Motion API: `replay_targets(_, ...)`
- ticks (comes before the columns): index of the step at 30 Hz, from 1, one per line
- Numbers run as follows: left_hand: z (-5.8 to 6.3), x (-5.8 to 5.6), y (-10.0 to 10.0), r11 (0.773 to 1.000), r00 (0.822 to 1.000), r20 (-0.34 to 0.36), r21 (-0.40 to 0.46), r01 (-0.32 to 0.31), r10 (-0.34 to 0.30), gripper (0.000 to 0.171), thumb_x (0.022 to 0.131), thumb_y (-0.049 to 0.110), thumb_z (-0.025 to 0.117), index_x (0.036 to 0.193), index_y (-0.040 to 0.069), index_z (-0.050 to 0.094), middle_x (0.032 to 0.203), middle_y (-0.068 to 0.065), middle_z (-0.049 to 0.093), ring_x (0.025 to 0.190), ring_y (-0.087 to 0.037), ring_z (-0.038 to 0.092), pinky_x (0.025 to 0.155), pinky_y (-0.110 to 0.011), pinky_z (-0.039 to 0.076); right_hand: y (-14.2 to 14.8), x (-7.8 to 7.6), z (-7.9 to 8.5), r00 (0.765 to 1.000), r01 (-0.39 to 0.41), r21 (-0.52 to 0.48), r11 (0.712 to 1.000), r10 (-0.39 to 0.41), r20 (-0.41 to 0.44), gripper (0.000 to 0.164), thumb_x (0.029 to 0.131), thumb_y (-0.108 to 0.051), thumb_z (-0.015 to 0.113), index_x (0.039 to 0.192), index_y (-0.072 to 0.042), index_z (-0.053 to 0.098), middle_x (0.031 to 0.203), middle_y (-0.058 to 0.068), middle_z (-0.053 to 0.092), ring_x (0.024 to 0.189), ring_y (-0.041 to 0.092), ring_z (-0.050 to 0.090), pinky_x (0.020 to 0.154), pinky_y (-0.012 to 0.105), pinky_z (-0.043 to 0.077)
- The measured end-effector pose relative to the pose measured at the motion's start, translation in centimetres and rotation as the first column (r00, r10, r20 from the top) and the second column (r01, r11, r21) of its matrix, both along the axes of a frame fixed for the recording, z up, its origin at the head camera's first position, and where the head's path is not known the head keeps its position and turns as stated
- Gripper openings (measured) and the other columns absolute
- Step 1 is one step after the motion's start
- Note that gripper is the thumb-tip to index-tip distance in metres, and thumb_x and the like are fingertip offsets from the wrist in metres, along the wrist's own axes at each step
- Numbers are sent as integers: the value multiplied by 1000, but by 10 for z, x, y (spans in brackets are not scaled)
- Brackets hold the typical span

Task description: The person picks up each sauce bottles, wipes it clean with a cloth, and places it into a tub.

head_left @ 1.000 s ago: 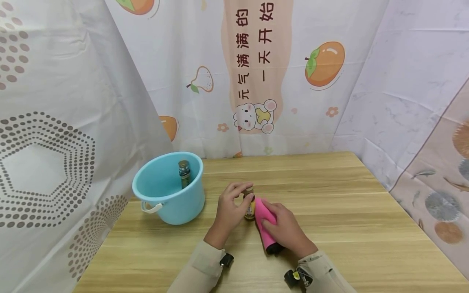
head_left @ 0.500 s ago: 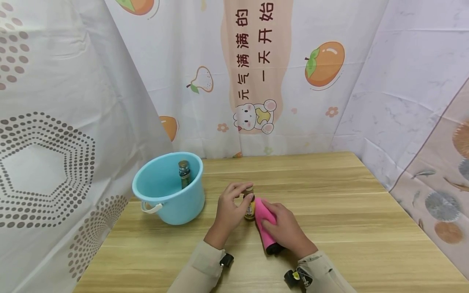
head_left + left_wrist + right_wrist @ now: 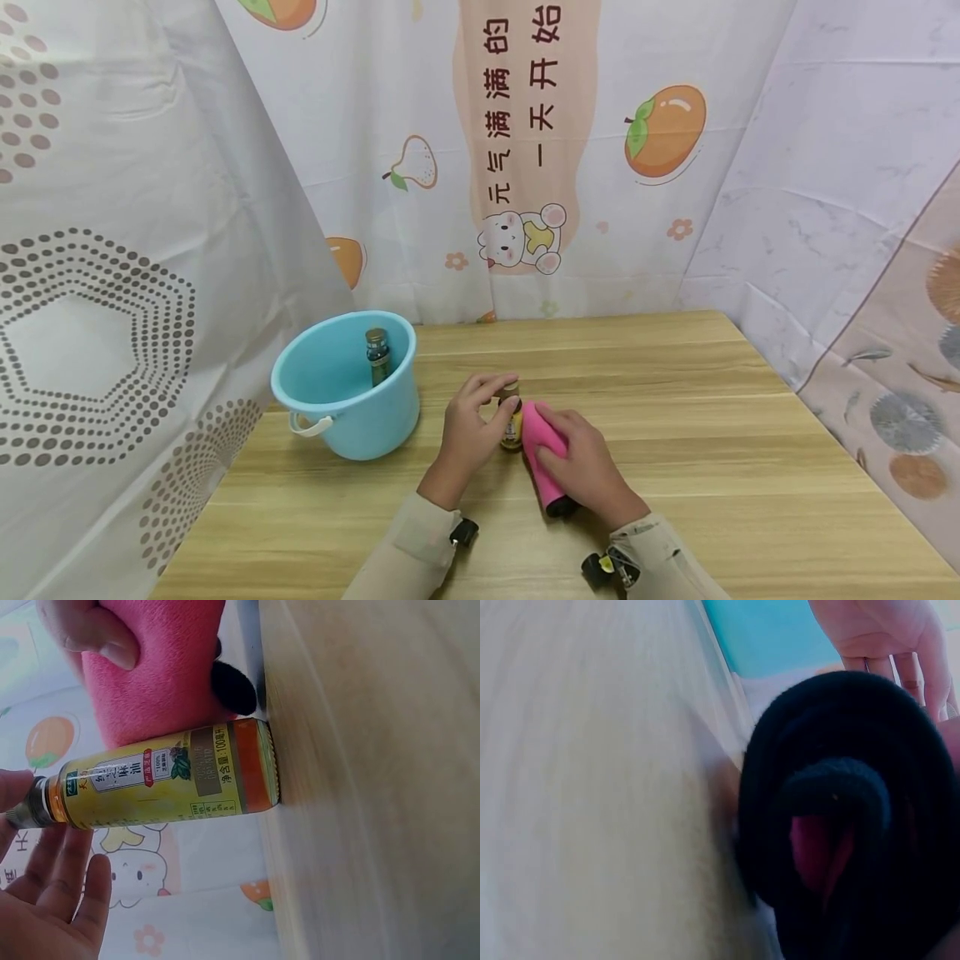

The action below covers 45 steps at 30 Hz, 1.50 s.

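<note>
A small glass bottle of sesame oil with a yellow label stands upright on the table. My left hand holds it at the top; in the left wrist view, thumb and fingers pinch its metal cap. Just to the right, my right hand grips a rolled pink cloth with a black end. The cloth's plush side lies against the bottle's label in the left wrist view. Seen from the right wrist, the black end of the roll fills much of the picture and hides the bottle.
A light blue bucket with a white handle stands on the left of the wooden table. Inside it leans a dark bottle with a gold cap. Printed curtains hang behind and at both sides.
My right hand has shifted the pink cloth slightly up along the bottle, away from me. My left hand and the sesame oil bottle have stayed in place.
</note>
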State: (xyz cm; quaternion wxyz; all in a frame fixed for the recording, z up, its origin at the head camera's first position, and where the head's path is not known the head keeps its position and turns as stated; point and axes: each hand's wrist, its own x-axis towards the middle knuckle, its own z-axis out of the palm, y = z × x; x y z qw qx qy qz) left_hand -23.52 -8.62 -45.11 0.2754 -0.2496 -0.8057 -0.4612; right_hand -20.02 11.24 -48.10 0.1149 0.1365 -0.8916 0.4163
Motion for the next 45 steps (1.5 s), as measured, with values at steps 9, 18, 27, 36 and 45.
replay_targets(9,-1,-1,0,1000,999,-38,-19,-12,11,30,98,20,73,128,24,74,117,4,70,103,-10,70,85,-39,60,1,0,0,972,-47,-110,993,20,-232,66,86,-10,80,148,-18,59,128,5,67,94,14,62,71,25,56)
replay_targets(18,0,0,1,998,998,-4,13,58,-58,31,99,15,71,129,22,73,121,5,70,106,-10,70,91,-38,61,1,0,2,935,-117,-152,981,57,-350,68,87,-4,79,150,-15,57,135,7,64,102,17,64,76,29,60)
replay_targets(27,0,1,2,997,997,34,30,68,-69,33,98,18,73,130,24,72,121,5,69,106,-9,69,95,-39,60,2,0,2,968,-101,-146,984,63,-244,66,89,-10,78,151,-18,56,135,5,63,100,15,63,75,27,59)
replay_targets(36,0,0,1,998,996,66,21,52,-54,33,98,24,75,131,27,72,121,6,68,108,-9,68,92,-44,60,1,1,3,984,-70,-121,990,48,-172,67,88,-10,79,150,-17,56,129,7,67,95,15,63,72,25,57)
replay_targets(45,1,0,1,998,997,54,28,49,-50,33,97,20,75,129,27,73,118,6,68,107,-9,68,90,-43,61,2,-1,2,999,-42,-77,996,40,-38,64,90,-15,78,150,-19,56,129,6,67,91,15,61,71,25,54)
